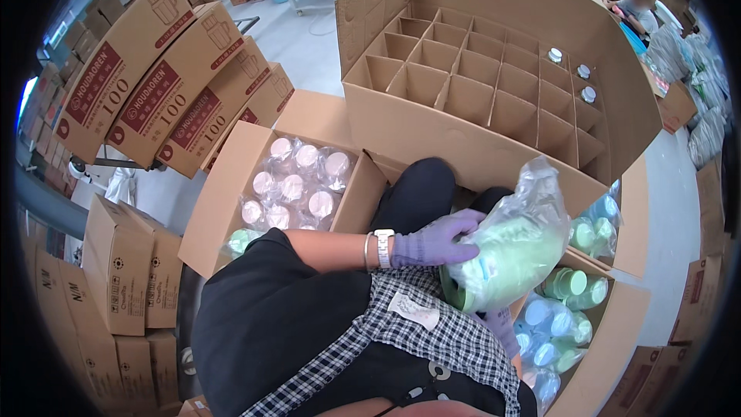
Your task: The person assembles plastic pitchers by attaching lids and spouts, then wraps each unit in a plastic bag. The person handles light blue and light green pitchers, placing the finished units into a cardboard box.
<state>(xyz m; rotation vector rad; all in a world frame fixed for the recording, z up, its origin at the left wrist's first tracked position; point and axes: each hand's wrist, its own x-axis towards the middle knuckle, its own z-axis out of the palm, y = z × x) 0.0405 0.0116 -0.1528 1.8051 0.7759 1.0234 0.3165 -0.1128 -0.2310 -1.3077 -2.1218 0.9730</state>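
My left hand [438, 240], in a purple glove, is closed on a clear plastic bag with a light green container [505, 262] inside, held over my lap. Its dark green rim or opening faces down toward my apron; the loose end of the bag points up and away. My right hand [500, 330], also gloved in purple, is against the underside of the bag, its fingers mostly hidden. Just right of it, an open carton [617, 324] holds several bagged green and light blue containers [543, 316].
Ahead stands a large open carton [463, 139] with cardboard dividers; three white-capped bottles [583, 72] sit in its right cells. On my left, an open carton [212, 208] holds bagged pink-lidded jars [292, 187]. Stacked boxes [154, 85] stand beyond. Two people are in the background.
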